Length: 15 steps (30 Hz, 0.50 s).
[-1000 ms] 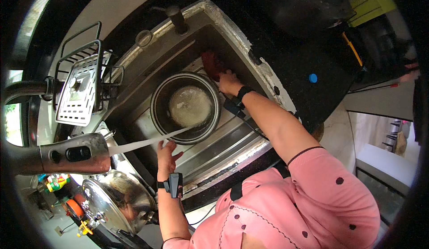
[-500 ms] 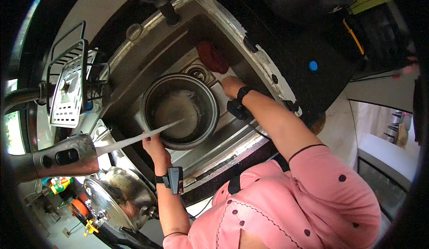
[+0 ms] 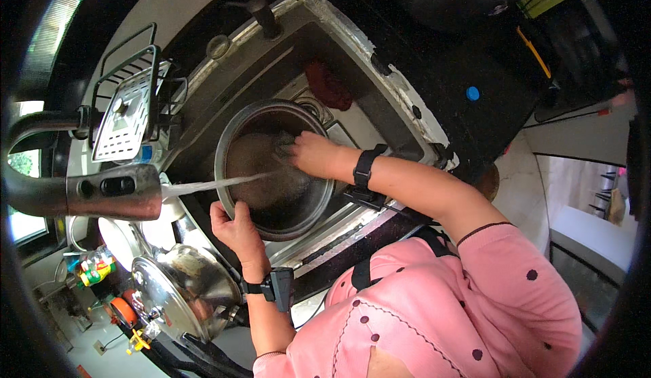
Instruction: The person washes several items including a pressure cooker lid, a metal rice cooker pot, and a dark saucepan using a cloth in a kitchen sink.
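Observation:
A round dark metal pot [image 3: 239, 117] sits tilted in the sink [image 3: 380, 121], with some water inside. My left hand [image 3: 239, 234] grips the pot's near-left rim, thumb on top. My right hand [image 3: 316, 155] reaches over the rim into the pot, its fingers closed on a small greyish scouring pad [image 3: 282, 146] pressed against the inside; the fingers partly hide it. From the faucet [image 3: 122, 193] at the left, a stream of water [image 3: 210, 186] runs past my left hand into the pot.
A dark red cloth [image 3: 328, 86] lies in the sink behind the pot, near the drain [image 3: 316, 106]. A wire rack [image 3: 124, 121] stands left of the sink. Lidded steel pots [image 3: 169, 295] stand at the lower left. A blue cap [image 3: 472, 93] lies on the black counter at right.
My right hand has moved left from the sink floor into the pot, now with the scouring pad. My left hand still holds the rim, and the pot has tilted slightly.

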Available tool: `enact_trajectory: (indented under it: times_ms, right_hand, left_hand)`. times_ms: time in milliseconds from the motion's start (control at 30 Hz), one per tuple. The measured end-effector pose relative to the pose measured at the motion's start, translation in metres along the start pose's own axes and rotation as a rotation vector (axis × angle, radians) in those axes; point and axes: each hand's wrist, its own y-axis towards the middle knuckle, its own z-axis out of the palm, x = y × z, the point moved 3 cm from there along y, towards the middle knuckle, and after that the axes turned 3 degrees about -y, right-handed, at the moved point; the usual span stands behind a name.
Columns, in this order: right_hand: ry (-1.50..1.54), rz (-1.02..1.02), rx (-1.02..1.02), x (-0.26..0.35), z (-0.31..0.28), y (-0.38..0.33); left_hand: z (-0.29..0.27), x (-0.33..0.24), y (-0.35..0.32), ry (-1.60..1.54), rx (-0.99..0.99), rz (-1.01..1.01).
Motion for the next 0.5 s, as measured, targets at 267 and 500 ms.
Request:
enact_trajectory:
  times_ms: [267, 500]
  right_hand:
    - [-0.073, -0.035, 0.025, 0.02, -0.03, 0.001]
    - [-0.085, -0.016, -0.523, 0.021, -0.033, 0.009]
  left_hand:
    - [-0.002, -0.022, -0.017, 0.291, -0.015, 0.233]
    - [-0.002, -0.035, -0.02, 0.347, -0.048, 0.343]
